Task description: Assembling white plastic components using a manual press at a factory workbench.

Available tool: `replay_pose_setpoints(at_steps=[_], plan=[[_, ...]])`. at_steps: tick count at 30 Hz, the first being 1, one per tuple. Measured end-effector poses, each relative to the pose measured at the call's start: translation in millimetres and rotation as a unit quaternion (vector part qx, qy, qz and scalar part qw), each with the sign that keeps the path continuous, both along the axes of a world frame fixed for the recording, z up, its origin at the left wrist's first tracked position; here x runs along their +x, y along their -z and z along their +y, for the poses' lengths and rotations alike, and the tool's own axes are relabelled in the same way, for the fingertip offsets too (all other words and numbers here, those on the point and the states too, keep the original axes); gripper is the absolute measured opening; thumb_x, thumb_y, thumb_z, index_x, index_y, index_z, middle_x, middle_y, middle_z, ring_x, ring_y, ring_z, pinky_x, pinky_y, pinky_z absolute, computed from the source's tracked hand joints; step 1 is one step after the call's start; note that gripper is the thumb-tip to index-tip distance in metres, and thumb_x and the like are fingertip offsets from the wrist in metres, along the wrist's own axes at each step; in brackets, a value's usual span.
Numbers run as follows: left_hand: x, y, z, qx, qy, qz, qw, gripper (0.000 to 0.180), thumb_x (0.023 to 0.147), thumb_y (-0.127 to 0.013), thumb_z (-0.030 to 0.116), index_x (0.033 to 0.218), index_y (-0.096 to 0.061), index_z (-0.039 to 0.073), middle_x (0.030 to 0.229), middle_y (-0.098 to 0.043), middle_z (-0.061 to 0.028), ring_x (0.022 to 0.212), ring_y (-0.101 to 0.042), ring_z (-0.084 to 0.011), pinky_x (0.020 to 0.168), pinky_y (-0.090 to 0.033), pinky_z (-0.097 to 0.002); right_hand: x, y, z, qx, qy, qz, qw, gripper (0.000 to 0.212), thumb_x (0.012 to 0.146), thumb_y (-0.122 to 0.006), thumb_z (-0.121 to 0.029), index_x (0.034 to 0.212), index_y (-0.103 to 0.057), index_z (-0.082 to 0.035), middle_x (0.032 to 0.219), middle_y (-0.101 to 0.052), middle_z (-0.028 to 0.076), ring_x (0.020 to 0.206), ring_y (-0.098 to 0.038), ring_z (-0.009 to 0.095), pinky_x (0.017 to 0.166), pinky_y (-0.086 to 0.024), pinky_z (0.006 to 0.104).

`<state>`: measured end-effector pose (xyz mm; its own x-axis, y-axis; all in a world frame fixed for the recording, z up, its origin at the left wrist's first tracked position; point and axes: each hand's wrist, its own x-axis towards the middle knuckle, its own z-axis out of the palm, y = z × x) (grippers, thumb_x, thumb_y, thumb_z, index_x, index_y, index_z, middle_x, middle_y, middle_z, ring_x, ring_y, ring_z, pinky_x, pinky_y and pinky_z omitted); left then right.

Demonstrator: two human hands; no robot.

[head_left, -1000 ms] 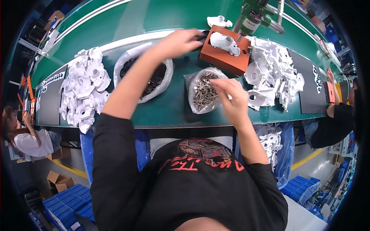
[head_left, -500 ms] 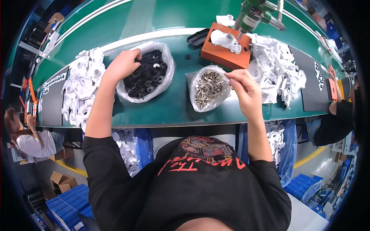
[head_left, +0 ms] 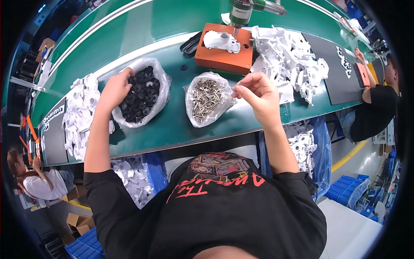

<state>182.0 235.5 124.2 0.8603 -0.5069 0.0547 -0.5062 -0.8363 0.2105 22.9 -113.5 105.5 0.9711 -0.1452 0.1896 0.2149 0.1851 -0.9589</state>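
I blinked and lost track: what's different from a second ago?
The left hand has come back from beside the orange block, leftward to the bag of black parts. The right hand has gone from over the bag of screws to its right edge; whether it holds anything is unclear. The white part stayed on the block.
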Motion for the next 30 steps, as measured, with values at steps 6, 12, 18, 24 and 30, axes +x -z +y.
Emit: replay_pose_setpoints(at_steps=[6, 12, 18, 24, 30], plan=[[11, -39, -24, -0.142, -0.027, 0.067, 0.987, 0.018, 0.078, -0.057, 0.005, 0.095, -0.056, -0.001, 0.068, -0.057, -0.0061, 0.061, -0.055, -0.0131, 0.06, -0.045, -0.0277, -3, 3, -11, 0.004, 0.015, 0.003, 1.0, 0.013, 0.083, -0.062, -0.002, 0.092, -0.054, 0.0, 0.083, -0.065, 0.01, 0.073, -0.063, 0.014, 0.066, -0.049, 0.0235], [48, -35, -132, -0.222, 0.091, 0.142, 0.96, 0.02, 0.081, -0.059, 0.02, 0.085, -0.062, 0.0, 0.072, -0.063, -0.0061, 0.066, -0.058, -0.0119, 0.062, -0.045, -0.0269, -5, -9, -15, -0.057, 0.03, 0.008, 0.998, 0.011, 0.082, -0.064, -0.003, 0.091, -0.059, 0.001, 0.081, -0.065, 0.008, 0.073, -0.063, 0.013, 0.065, -0.049, 0.0225], [104, -20, -229, -0.228, 0.139, 0.205, 0.942, 0.02, 0.083, -0.061, 0.024, 0.083, -0.065, 0.005, 0.071, -0.059, 0.0003, 0.066, -0.049, -0.0093, 0.06, -0.039, -0.0238, 12, -25, -33, -0.076, 0.067, -0.021, 0.995, 0.012, 0.083, -0.064, -0.004, 0.093, -0.06, 0.002, 0.082, -0.065, 0.008, 0.073, -0.063, 0.013, 0.068, -0.05, 0.0242], [121, -5, -268, -0.2, 0.133, 0.322, 0.916, 0.016, 0.079, -0.065, 0.022, 0.082, -0.066, 0.006, 0.07, -0.057, 0.0022, 0.065, -0.048, -0.0092, 0.061, -0.038, -0.0253, 58, -10, -53, 0.103, 0.051, 0.06, 0.992, 0.016, 0.083, -0.061, -0.004, 0.097, -0.057, 0.004, 0.087, -0.062, 0.01, 0.078, -0.062, 0.017, 0.07, -0.049, 0.026], [116, 6, -282, -0.177, 0.178, 0.242, 0.937, 0.011, 0.073, -0.065, 0.017, 0.078, -0.069, 0.008, 0.071, -0.061, -0.0013, 0.063, -0.052, -0.0106, 0.061, -0.04, -0.0271, 97, 10, -39, 0.104, 0.086, 0.033, 0.99, 0.015, 0.084, -0.061, -0.005, 0.096, -0.056, 0.002, 0.086, -0.062, 0.008, 0.076, -0.062, 0.016, 0.068, -0.049, 0.025]])
